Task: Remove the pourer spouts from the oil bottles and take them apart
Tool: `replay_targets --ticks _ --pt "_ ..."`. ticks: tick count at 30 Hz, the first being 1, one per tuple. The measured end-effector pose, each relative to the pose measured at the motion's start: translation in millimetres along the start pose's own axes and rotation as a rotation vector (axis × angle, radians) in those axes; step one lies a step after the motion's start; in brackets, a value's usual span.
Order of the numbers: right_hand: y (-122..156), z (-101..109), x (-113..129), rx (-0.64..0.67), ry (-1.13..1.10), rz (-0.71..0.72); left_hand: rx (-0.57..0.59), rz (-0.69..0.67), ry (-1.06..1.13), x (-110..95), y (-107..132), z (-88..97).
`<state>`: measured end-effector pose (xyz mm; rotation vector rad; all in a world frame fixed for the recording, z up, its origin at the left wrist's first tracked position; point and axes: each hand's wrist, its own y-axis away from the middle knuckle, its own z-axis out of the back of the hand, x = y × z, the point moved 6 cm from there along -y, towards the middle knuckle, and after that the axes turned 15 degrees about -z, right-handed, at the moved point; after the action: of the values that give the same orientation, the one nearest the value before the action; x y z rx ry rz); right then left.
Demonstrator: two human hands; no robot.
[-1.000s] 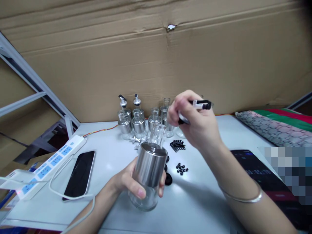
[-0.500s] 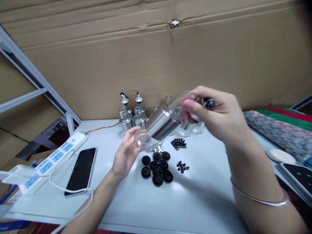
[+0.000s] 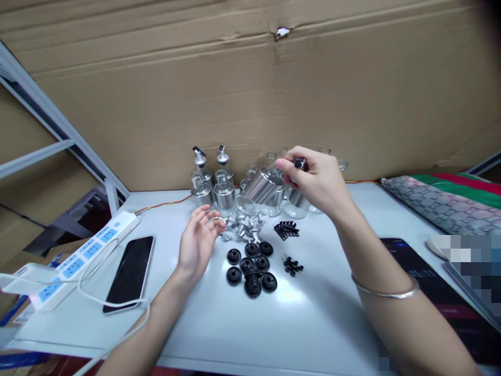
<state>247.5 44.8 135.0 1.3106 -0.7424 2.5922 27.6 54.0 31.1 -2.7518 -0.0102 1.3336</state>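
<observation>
Since the earlier frame, the right hand (image 3: pixel 319 180) has carried the bottle (image 3: pixel 263 189) back to frame centre, gripping its steel-sleeved glass body tilted among other bottles (image 3: pixel 213 185). Left hand (image 3: pixel 198 244) rests open, grip empty, beside black caps (image 3: pixel 250 267). White bench (image 3: pixel 313 313), cardboard wall (image 3: pixel 250 94) behind; lower centre lies free.

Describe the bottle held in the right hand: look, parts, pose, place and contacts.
The bottle is clear glass with a brushed, steel-looking sleeve around its upper body; the bare glass base shows below it. It is tilted, base towards the lower left and neck towards the upper right, above the rear of the white table in front of the row of similar bottles. The right hand holds its neck end, which the fingers hide. The left hand is apart from it.
</observation>
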Motion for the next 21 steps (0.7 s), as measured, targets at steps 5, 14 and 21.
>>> replay_targets --ticks 5,14,21 --pt "0.5 -12.5 -4.3 -0.027 0.123 0.042 -0.108 0.132 0.086 6.0 -0.1 3.4" --pt "6.2 -42.7 -7.3 0.008 0.275 0.143 -0.137 0.231 0.186 12.5 -0.1 4.5" --pt "10.7 -58.3 -9.7 0.027 0.458 0.172 -0.132 0.235 0.193 12.7 0.4 4.4"
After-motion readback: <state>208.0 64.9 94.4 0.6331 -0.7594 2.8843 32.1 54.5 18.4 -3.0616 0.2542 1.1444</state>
